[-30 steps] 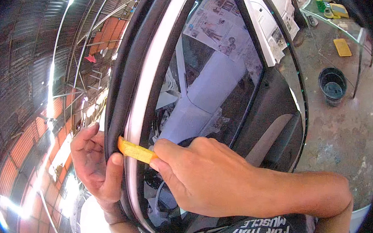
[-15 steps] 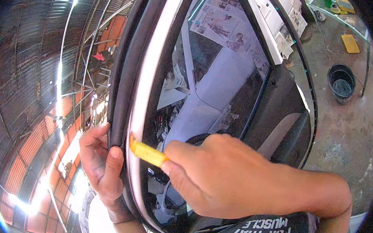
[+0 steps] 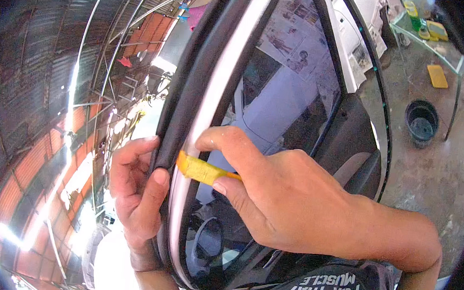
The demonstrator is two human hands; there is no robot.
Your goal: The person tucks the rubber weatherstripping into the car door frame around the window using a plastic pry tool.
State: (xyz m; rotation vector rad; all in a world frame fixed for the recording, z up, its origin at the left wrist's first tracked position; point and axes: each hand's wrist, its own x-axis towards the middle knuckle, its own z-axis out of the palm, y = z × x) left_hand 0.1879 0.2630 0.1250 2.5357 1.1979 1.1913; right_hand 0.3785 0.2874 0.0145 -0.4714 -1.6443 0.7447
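A car door with a white window frame [image 3: 222, 73] stands upright in front of me, a thick black rubber weatherstrip [image 3: 188, 87] running along its left edge. My left hand [image 3: 140, 195] pinches that weatherstrip between thumb and fingers at about mid-height. In my right hand [image 3: 293, 201] is a flat yellow tool [image 3: 201, 171], resting above the thumb, with the grip partly hidden by the hand. The tool's orange-tinged tip touches the junction of weatherstrip and white frame. My right index finger bends over the tool and rests near the frame's inner edge. Behind lies the dark window glass [image 3: 278, 113].
Printed paper sheets [image 3: 300, 38] show through the glass. At the right, a black bucket [image 3: 423, 123] and a yellow pad [image 3: 437, 76] are on the concrete floor [image 3: 404, 169]. A glass-topped table [image 3: 430, 46] holds bottles and yellow items.
Both hands have moved a little up along the door edge, the yellow tool with them. My right index finger has lifted and reached forward over the tool. The view has shifted slightly.
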